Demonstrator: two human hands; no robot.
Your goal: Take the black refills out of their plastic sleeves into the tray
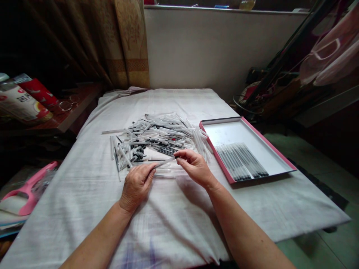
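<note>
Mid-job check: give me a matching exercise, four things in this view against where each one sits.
Things
1. clear pen tube
2. loose pile of pen parts
3. row of dark pens
4. red packet

Places
A. on the side shelf at far left
B. inside the pink-rimmed tray
C. held between the left hand and the right hand
D. in the middle of the white cloth

Pairs: 1-C, 2-D, 3-B, 4-A

The room is dim, with soft light maybe from the window above; edges look bent and dark.
</note>
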